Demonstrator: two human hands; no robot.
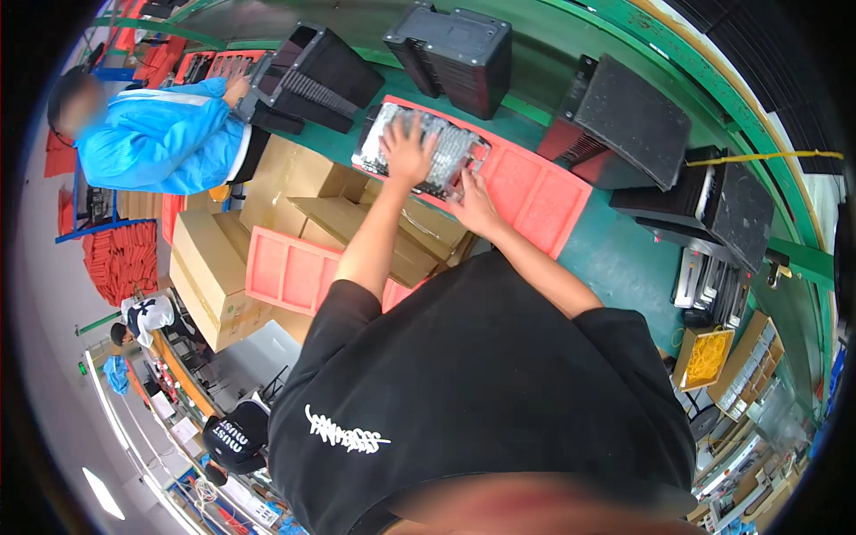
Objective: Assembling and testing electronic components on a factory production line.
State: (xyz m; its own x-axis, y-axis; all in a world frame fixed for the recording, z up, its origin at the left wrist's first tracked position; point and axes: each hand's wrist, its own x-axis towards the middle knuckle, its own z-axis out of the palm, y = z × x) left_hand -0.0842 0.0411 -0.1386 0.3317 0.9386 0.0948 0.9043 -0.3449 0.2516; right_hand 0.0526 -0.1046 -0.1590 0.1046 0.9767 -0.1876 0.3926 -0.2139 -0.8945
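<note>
A red plastic tray (544, 192) lies on the green bench before me. Its left part is covered by closely packed rows of small, shiny silver pieces (455, 152), whose exact kind I cannot make out. My left hand (407, 153) rests over these pieces, palm down and fingers spread, slightly blurred. At the right end of the rows is my right hand (474, 205). Its fingers are bent together against the last pieces, and whatever lies between the fingertips is hidden. The tray's right compartments show bare red bottoms.
Black slotted racks (450, 53) line the bench's back, with another large rack (629, 120) to the right. Cardboard boxes (209, 267) and a second red tray (290, 267) stand at left. A co-worker in a blue jacket (160, 138) works at far left. A box of yellow bands (704, 357) is lower right.
</note>
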